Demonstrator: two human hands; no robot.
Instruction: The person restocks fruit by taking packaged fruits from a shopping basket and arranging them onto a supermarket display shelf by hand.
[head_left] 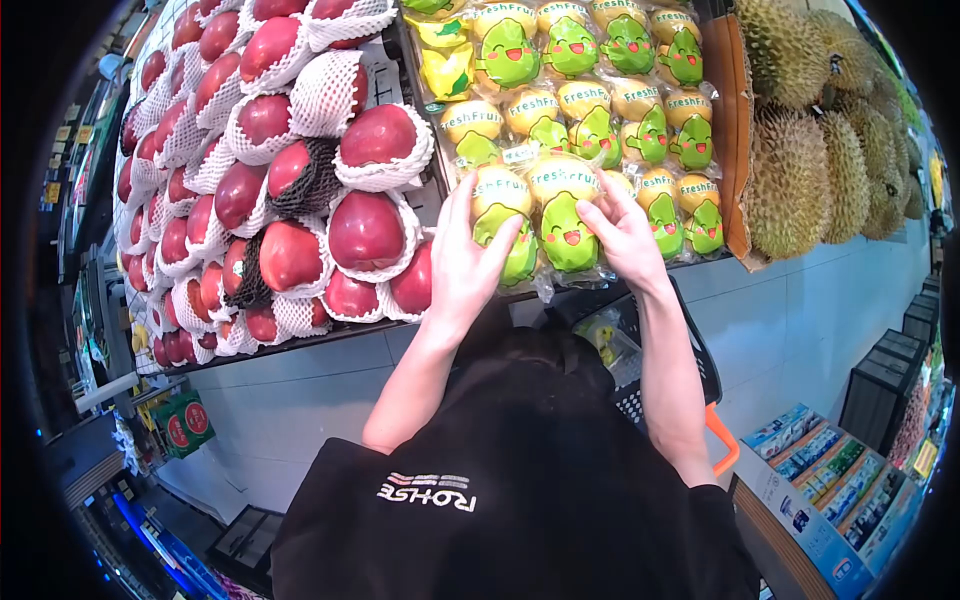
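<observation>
My left hand point(475, 255) curls round the left side of a bagged yellow fruit point(507, 225), its thumb across the front. The clear bag reads "FreshFruit" over a smiling green cartoon. Right beside it, a second bagged yellow fruit point(567, 235) is in the grip of my right hand point(630, 240), whose thumb presses on the printed green figure. Both fruits are at the front edge of the display, before rows of similar bagged fruit point(590, 110). The exact kind of fruit inside the bags cannot be made out.
Large red apples point(370, 230) in white foam nets fill the left of the stand. Durians point(790, 180) are piled behind a cardboard side point(737, 140) at the right. Below my right arm is a black basket point(690, 330) with an orange handle. Boxed goods point(830, 470) stand lower right.
</observation>
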